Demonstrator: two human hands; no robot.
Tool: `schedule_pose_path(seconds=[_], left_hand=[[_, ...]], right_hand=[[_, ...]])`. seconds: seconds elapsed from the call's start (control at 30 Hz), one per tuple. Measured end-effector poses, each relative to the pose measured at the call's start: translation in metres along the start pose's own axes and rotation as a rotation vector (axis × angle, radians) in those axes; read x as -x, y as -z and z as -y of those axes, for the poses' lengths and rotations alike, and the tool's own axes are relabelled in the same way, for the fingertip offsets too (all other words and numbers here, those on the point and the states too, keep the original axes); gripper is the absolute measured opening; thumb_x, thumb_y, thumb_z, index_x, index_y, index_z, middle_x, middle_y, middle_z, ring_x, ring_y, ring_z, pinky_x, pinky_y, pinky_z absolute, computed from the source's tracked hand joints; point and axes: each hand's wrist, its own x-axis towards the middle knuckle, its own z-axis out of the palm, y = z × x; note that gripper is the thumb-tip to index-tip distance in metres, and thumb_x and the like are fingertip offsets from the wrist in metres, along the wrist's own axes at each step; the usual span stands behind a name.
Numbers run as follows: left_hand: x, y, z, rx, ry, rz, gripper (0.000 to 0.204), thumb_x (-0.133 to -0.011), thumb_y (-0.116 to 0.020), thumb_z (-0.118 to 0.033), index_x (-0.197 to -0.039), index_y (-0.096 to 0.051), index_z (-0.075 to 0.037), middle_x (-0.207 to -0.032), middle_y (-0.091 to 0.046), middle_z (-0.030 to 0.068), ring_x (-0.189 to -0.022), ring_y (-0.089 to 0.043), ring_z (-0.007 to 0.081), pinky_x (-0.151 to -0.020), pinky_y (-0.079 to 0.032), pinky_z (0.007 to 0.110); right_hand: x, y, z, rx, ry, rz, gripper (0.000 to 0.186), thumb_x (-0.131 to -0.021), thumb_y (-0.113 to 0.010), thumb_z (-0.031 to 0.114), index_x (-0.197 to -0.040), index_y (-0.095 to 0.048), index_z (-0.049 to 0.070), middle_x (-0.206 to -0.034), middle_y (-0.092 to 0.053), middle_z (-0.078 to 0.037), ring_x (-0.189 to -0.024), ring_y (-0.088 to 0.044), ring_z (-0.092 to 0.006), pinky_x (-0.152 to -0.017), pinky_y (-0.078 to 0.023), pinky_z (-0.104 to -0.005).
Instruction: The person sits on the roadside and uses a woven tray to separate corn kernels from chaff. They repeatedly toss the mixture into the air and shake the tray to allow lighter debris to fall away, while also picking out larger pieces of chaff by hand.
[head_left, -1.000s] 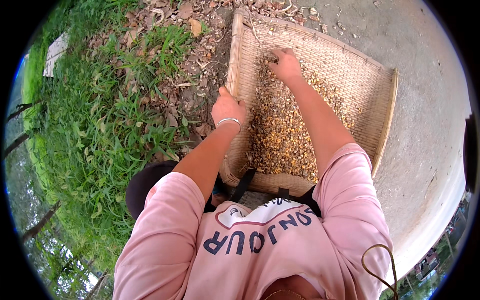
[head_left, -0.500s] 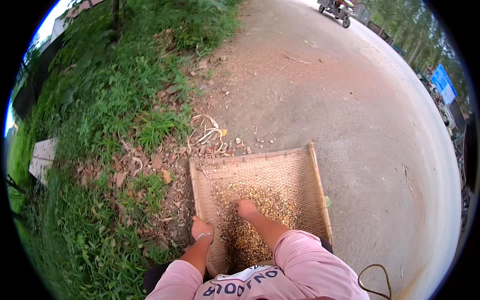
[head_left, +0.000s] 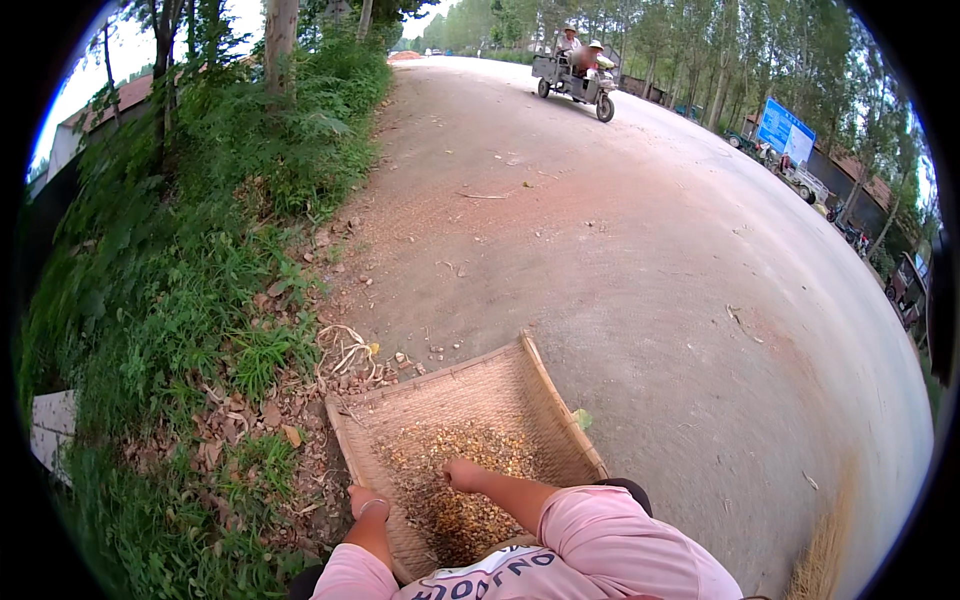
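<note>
A woven winnowing basket [head_left: 556,408] with raised sides rests in front of me, against my body. Mixed yellow and dark grain, apparently corn kernels [head_left: 462,520], is spread over its middle and near part. At the basket's left rim, my left hand [head_left: 369,502] is closed around the edge, with a bracelet on the wrist. My right hand [head_left: 463,476] is low over the grain, its fingers curled and pointing down; whatever they pinch is hidden. Pink sleeves cover both upper arms.
Dry stalks [head_left: 345,352] and small stones lie beyond the basket. Grass [head_left: 180,350] and leaf litter border the left. A three-wheeled cart [head_left: 575,80] with two people is on the road ahead. Broom bristles [head_left: 825,545] show at lower right.
The view has tilted up and swung right, bringing more road, the whole cart and the bristles into sight. My left hand still grips the rim; my right hand stays over the grain.
</note>
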Motion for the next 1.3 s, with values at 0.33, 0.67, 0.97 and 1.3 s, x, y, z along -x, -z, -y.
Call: schedule_pose_path(seconds=[0.33, 0.67, 0.97, 1.3], left_hand=[[0.005, 0.019, -0.007, 0.057, 0.166, 0.159, 0.053, -0.084, -0.064, -0.014, -0.124, -0.033, -0.001, -0.126, -0.054, 0.0231, -0.113, -0.06, 0.0312, -0.09, -0.052, 0.037], [0.004, 0.008, -0.005, 0.061, 0.154, 0.133, 0.056, -0.083, -0.064, -0.016, -0.127, -0.032, 0.0, -0.128, -0.053, 0.0234, -0.115, -0.058, 0.0349, -0.093, -0.051, 0.038], [-0.006, 0.001, -0.005, 0.097, 0.089, 0.221, 0.057, -0.084, -0.061, -0.018, -0.128, -0.029, -0.001, -0.123, -0.054, 0.0266, -0.113, -0.059, 0.035, -0.09, -0.051, 0.04], [-0.017, -0.003, -0.003, -0.002, 0.169, 0.273, 0.05, -0.087, -0.059, -0.009, -0.128, -0.03, -0.006, -0.133, -0.049, 0.0176, -0.115, -0.058, 0.0302, -0.089, -0.052, 0.039]], right_hand=[[0.037, 0.02, -0.004, 0.099, -0.028, 0.057, 0.009, -0.072, -0.062, 0.01, -0.079, -0.067, 0.008, -0.082, -0.068, -0.015, -0.078, -0.065, -0.0318, -0.07, -0.051, -0.0424], [0.04, 0.117, 0.138, -0.542, 0.331, -0.405, 0.051, -0.076, -0.071, 0.015, -0.123, -0.054, 0.006, -0.102, -0.066, -0.016, -0.088, -0.066, -0.0195, -0.079, -0.054, -0.0341], [0.07, 0.225, 0.024, 0.089, 0.053, -0.426, 0.031, -0.079, -0.068, 0.035, -0.073, -0.066, 0.004, -0.077, -0.064, -0.016, -0.074, -0.062, -0.0337, -0.068, -0.05, -0.0426], [0.186, 0.157, -0.154, 0.197, -0.721, -0.204, 0.052, -0.078, -0.066, 0.032, -0.124, -0.057, 0.009, -0.114, -0.064, -0.018, -0.108, -0.06, -0.0344, -0.091, -0.047, -0.0447]])
